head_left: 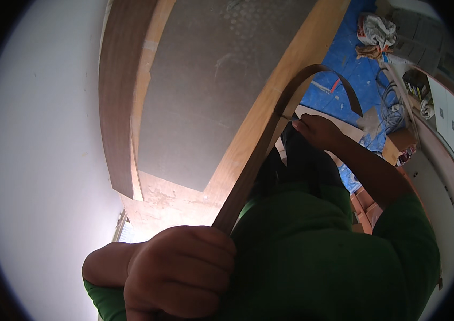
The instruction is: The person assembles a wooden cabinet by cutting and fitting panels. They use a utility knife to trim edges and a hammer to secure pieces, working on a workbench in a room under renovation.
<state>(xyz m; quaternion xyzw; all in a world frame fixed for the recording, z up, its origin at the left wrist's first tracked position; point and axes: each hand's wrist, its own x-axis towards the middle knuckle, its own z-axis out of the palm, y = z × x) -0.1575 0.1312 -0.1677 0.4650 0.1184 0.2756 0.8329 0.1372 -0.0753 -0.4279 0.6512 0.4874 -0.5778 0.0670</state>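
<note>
A long, thin, dark brown flexible strip (pixel 248 184) runs from my left hand (pixel 181 270) upward beside the pale wooden edge of a board. My left fist is closed around its near end. Past my right hand (pixel 317 131), the strip curls over to the right and its far end hangs free. The right hand's fingers are closed on a thin, slender tool (pixel 289 118), whose tip meets the strip; its exact kind is hidden by the fingers. To the left of the strip lies the board (pixel 213 80), with a large grey panel on it and bare wood along its side.
A wide dark brown panel (pixel 122 96) stands along the board's left side, by a white wall (pixel 40 134). Blue sheeting (pixel 339 59) covers the floor at right, with a crumpled bag (pixel 376 29), coiled cable (pixel 391 104) and an opened cardboard box (pixel 398 145). White cabinets (pixel 451 117) stand farther right.
</note>
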